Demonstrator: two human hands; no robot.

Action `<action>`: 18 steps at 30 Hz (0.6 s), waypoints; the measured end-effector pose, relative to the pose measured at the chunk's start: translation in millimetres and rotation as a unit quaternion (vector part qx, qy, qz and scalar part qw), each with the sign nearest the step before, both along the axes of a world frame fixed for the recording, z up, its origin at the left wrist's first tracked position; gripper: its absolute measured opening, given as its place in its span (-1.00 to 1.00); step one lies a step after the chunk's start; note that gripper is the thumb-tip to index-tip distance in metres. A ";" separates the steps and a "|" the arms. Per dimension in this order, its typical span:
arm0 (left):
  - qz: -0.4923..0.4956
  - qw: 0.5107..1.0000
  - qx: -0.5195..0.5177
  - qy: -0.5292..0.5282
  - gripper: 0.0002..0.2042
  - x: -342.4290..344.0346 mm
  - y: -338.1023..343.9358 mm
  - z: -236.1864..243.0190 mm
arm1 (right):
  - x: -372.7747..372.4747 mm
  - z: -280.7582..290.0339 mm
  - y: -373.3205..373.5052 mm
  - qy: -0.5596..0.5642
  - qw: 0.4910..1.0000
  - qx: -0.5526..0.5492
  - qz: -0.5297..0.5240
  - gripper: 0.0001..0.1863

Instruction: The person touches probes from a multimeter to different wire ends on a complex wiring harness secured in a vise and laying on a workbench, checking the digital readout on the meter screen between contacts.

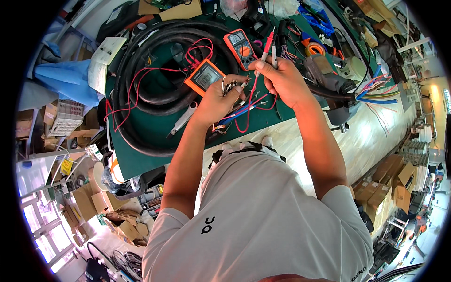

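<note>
My left hand [212,106] is closed around a bundle of wire ends [233,86] with small metal tips. Blue and red wires [242,112] trail from below that hand. Held between the fingers of my right hand [287,81] is a red test probe [268,46], its tip pointing up and away. A second, greyish slim piece [274,57] sticks up beside it; I cannot tell what it is. Just beyond my left hand lies an orange meter [206,76] with a lit display. Farther off, between the hands, sits an orange-red multimeter [240,48] with a dial.
A thick black cable [123,89] is coiled on the green table [134,162]. Near my left forearm lies a grey utility knife [184,118]. At right, a thick cable end fans into coloured wires [378,93]. Tools and tape [314,48] crowd the far right.
</note>
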State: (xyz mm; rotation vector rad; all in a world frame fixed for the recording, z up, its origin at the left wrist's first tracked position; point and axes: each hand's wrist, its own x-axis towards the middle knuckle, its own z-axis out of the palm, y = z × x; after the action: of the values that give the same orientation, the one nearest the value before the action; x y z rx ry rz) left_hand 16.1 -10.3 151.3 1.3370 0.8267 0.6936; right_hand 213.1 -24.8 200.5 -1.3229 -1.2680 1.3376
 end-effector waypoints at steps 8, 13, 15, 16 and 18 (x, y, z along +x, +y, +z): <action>0.070 0.996 0.054 0.001 -0.79 -4.3 10.5 -12.6 | 6.7 -17.0 -25.2 -0.220 0.968 0.078 0.096 -0.67; 0.108 0.992 0.061 -0.023 -0.76 -1.9 15.1 -19.0 | 4.5 -31.9 -45.2 -0.225 0.967 0.086 0.078 -0.67; 0.104 0.992 0.062 -0.032 -0.73 0.2 15.8 -21.6 | 1.9 -32.5 -47.5 -0.227 0.968 0.058 0.094 -0.67; 0.102 0.992 0.062 -0.036 -0.72 1.6 16.1 -21.8 | 1.6 -35.4 -47.9 -0.227 0.967 0.068 0.095 -0.67; 0.103 0.992 0.059 -0.041 -0.72 3.4 14.4 -19.4 | 1.6 -43.2 -48.9 -0.227 0.965 0.090 0.097 -0.67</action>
State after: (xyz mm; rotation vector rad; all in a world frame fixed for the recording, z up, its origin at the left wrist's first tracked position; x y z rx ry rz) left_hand 19.6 4.0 131.8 1.3305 0.8768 0.9660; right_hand 214.7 -73.7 157.3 -1.4534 -1.8255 1.0438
